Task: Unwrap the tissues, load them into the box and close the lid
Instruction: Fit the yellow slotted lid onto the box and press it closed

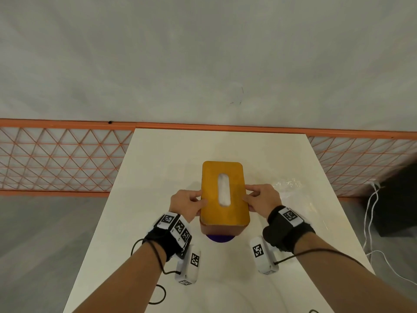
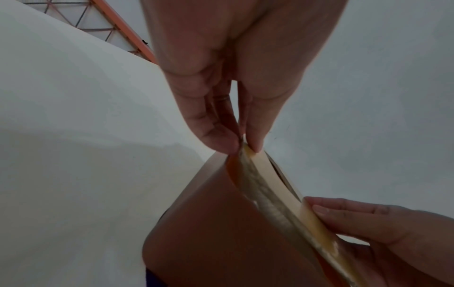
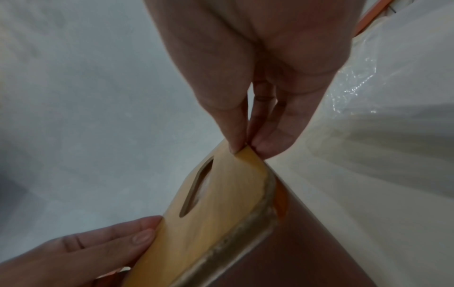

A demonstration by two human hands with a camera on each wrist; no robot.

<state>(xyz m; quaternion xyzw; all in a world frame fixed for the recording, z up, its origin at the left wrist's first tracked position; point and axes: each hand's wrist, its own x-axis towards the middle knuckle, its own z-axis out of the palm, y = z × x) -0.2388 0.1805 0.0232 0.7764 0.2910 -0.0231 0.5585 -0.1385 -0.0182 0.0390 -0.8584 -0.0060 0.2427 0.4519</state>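
Note:
A brown tissue box stands in the middle of the white table. Its yellow wooden lid lies over the top, and white tissue shows through the oval slot. My left hand pinches the lid's left edge; my right hand pinches its right edge. In the left wrist view, thumb and finger of the left hand grip the lid, whose grey lower rim shows above the box wall. The right wrist view shows the right hand pinching the lid the same way.
Crumpled clear plastic wrap lies on the table right of the box. A purple object peeks out under the box's near end. White cables hang off the right side. An orange mesh fence runs behind the table.

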